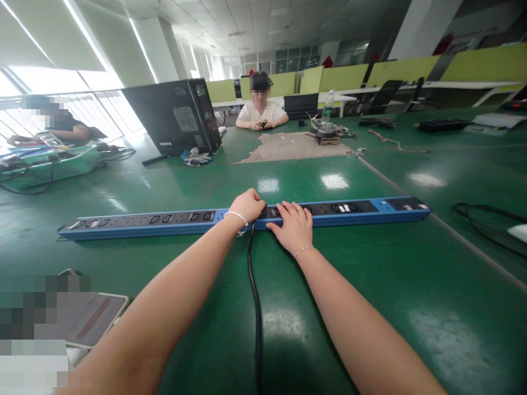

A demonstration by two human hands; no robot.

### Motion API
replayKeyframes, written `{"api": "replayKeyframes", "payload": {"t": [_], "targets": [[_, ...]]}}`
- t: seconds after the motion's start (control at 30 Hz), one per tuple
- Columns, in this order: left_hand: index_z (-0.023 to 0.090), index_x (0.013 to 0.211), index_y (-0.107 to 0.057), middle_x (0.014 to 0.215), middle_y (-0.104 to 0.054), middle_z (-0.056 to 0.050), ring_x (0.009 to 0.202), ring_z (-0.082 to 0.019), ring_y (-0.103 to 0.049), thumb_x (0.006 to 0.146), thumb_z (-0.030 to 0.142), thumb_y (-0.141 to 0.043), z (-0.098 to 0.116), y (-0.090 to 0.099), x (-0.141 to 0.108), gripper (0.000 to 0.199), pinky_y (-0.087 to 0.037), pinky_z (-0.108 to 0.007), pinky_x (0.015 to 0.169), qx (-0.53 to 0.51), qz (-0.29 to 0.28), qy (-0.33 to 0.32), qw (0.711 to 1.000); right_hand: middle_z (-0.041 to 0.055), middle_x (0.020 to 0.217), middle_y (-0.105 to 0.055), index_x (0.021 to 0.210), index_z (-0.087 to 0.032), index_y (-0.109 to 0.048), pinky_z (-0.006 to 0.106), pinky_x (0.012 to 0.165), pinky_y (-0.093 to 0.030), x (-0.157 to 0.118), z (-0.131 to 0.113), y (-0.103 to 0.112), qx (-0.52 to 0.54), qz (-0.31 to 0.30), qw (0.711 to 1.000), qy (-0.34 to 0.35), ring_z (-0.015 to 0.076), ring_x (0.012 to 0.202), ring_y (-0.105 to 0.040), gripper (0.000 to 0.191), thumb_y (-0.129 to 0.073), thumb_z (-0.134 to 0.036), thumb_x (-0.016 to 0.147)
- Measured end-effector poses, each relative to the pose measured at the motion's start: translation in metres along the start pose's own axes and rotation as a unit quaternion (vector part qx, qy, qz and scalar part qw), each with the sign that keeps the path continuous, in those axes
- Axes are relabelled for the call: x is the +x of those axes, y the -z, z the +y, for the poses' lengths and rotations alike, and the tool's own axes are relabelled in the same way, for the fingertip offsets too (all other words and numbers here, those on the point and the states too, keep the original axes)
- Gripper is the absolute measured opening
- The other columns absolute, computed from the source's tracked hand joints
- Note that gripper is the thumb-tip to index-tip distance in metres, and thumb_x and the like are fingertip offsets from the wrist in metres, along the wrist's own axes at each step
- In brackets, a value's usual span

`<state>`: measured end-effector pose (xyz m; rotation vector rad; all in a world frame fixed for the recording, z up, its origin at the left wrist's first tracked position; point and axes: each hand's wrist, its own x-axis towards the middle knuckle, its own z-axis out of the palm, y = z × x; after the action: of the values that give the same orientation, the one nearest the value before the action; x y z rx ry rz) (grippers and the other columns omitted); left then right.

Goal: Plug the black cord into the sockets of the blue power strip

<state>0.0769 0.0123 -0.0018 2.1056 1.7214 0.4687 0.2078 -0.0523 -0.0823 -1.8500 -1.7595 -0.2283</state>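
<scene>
A long blue power strip [187, 219] with black socket sections lies across the green table. Near its middle my left hand [248, 206] is closed on the plug end of a black power cord [257, 299], right at the sockets. The plug is mostly hidden by my fingers, so how deep it sits cannot be made out. From there the cord runs down toward the near table edge. My right hand [295, 226] lies just right of it, fingers spread over the strip's top and thumb by the near edge.
A black computer case [173, 118] stands at the back left, with gloves [196, 157] beside it. A green basket [57, 169] and a phone [97, 318] are at left. Black cable [489, 225] lies at right. A person [262, 107] sits opposite, another at far left.
</scene>
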Motion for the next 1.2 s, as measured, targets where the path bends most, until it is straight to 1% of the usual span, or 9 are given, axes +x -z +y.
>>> {"api": "replayKeyframes", "payload": {"t": [0.13,0.33,0.43,0.63,0.77,0.87,1.03,1.2], "targets": [[0.02,0.08,-0.055,0.081,-0.068,-0.005,0.079,-0.018,-0.062,0.069,0.029,-0.054,0.001,0.0,0.002,0.014,-0.045,-0.027,0.069,0.01,0.001,0.004,1.0,0.0056,0.133,-0.051,0.124,-0.021,-0.054,0.045,0.105,-0.018,0.0,0.0,0.0,0.002,0.001,1.0,0.0,0.0263,0.125,-0.037,0.055,-0.056,-0.051,0.078],[0.02,0.085,-0.058,0.088,-0.069,-0.007,0.082,-0.02,-0.062,0.072,0.028,-0.05,0.002,0.0,0.001,0.017,-0.046,-0.028,0.07,0.05,0.01,-0.009,0.999,0.0058,0.133,-0.051,0.124,-0.021,-0.055,0.046,0.105,-0.018,0.0,-0.001,0.0,0.005,0.001,1.0,0.0,0.0264,0.125,-0.037,0.054,-0.057,-0.05,0.078],[0.02,0.09,-0.059,0.092,-0.069,-0.008,0.085,-0.02,-0.063,0.073,0.029,-0.049,0.006,-0.002,0.0,0.021,-0.046,-0.029,0.071,0.078,0.009,-0.012,0.997,0.0056,0.133,-0.051,0.123,-0.021,-0.055,0.046,0.105,-0.018,0.0,-0.001,0.0,0.007,0.003,1.0,-0.002,0.0266,0.125,-0.037,0.054,-0.057,-0.05,0.078],[0.018,0.102,-0.058,0.104,-0.067,-0.013,0.091,-0.023,-0.063,0.074,0.034,-0.048,0.016,-0.004,0.001,0.034,-0.047,-0.031,0.072,0.117,-0.011,-0.011,0.993,0.0049,0.133,-0.051,0.123,-0.021,-0.055,0.045,0.105,-0.018,0.0,0.0,-0.001,0.009,0.007,1.0,-0.003,0.0265,0.124,-0.038,0.054,-0.058,-0.049,0.077],[0.018,0.103,-0.058,0.103,-0.067,-0.015,0.092,-0.026,-0.063,0.074,0.034,-0.048,0.023,-0.004,-0.001,0.035,-0.048,-0.034,0.072,0.129,-0.017,-0.005,0.991,0.0054,0.132,-0.052,0.122,-0.022,-0.056,0.046,0.104,-0.018,0.0,0.0,-0.001,0.011,0.008,1.0,-0.002,0.0267,0.124,-0.038,0.052,-0.058,-0.049,0.078],[0.017,0.105,-0.057,0.099,-0.067,-0.016,0.091,-0.028,-0.064,0.075,0.034,-0.046,0.027,-0.006,-0.009,0.036,-0.048,-0.036,0.072,0.142,-0.009,-0.01,0.99,0.006,0.132,-0.052,0.122,-0.021,-0.056,0.046,0.104,-0.019,0.0,-0.001,0.0,0.013,0.009,1.0,-0.001,0.0268,0.124,-0.038,0.051,-0.057,-0.048,0.078],[0.018,0.105,-0.054,0.097,-0.068,-0.014,0.09,-0.027,-0.064,0.076,0.029,-0.044,0.023,-0.012,-0.022,0.032,-0.048,-0.036,0.073,0.137,0.014,-0.004,0.99,0.0067,0.131,-0.052,0.122,-0.022,-0.056,0.046,0.104,-0.018,-0.001,-0.002,-0.001,0.016,0.011,1.0,-0.002,0.0265,0.124,-0.038,0.049,-0.057,-0.046,0.079],[0.019,0.102,-0.053,0.095,-0.068,-0.013,0.088,-0.027,-0.064,0.077,0.028,-0.043,0.02,-0.015,-0.022,0.028,-0.047,-0.036,0.073,0.136,0.018,-0.004,0.991,0.0075,0.131,-0.052,0.123,-0.021,-0.054,0.046,0.104,-0.018,-0.001,-0.002,-0.001,0.022,0.013,1.0,-0.005,0.0269,0.124,-0.038,0.051,-0.058,-0.045,0.078]]}}
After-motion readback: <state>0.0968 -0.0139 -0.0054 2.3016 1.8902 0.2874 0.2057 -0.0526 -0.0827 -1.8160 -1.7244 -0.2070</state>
